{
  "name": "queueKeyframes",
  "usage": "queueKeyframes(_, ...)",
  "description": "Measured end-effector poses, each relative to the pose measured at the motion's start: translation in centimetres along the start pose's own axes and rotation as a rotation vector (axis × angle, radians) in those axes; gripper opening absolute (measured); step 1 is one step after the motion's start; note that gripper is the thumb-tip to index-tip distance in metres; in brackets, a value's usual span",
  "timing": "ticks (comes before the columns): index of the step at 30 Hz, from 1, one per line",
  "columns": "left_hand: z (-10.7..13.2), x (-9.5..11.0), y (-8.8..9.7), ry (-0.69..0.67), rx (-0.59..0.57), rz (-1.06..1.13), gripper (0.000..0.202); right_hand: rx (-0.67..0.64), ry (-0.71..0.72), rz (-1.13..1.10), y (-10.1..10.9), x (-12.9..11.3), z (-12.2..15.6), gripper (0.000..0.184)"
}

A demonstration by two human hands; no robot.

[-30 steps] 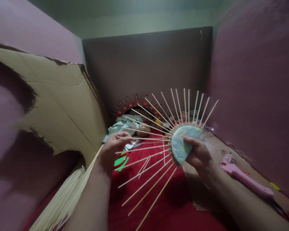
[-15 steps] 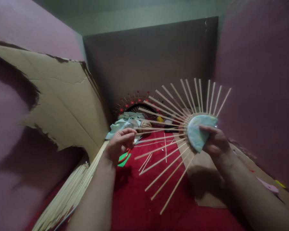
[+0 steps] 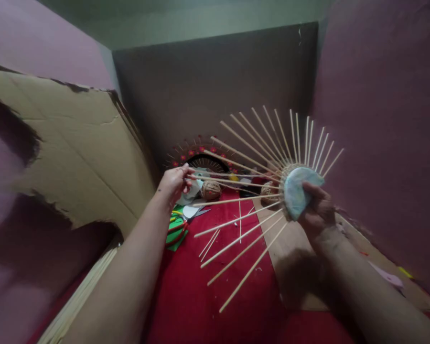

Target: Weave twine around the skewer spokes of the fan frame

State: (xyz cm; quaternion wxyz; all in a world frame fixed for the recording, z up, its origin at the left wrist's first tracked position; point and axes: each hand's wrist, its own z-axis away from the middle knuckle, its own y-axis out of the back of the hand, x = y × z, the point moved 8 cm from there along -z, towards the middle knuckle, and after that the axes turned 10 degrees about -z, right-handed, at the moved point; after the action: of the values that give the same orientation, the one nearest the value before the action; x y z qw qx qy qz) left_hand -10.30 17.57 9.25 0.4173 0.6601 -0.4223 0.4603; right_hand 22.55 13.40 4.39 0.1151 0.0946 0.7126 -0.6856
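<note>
Over red cloth (image 3: 215, 296), right hand (image 3: 317, 212) still grips stick fan (image 3: 295, 191); left hand (image 3: 174, 181) moved up, pinching a stick.

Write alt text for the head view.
The right hand grips the pale fabric hub of a stick sunburst, while the left hand pinches one stick's tip, above a red cloth strewn with craft bits.

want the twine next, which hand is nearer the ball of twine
Left. The left hand pinches a stick tip just left of the ball of twine; the right hand is far right, gripping the fan's hub.
</note>
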Motion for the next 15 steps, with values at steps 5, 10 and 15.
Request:
queueKeyframes(5, -0.8, 4.6, 2.6, -0.017, 0.128, 0.235, 0.030, -0.033, -0.069, -0.015, -0.2, 0.8, -0.1, 0.031)
queueKeyframes(10, 1.7, 8.2, 5.7, -0.375, 0.382, 0.258, 0.019, -0.105, -0.063, 0.037, -0.5, 0.6, 0.1, 0.029)
queueKeyframes(15, 5.9, 10.2, 7.7, -0.691, 0.809, -0.442, 0.021, -0.195, -0.050, 0.024, -0.8, 0.6, 0.0, 0.029)
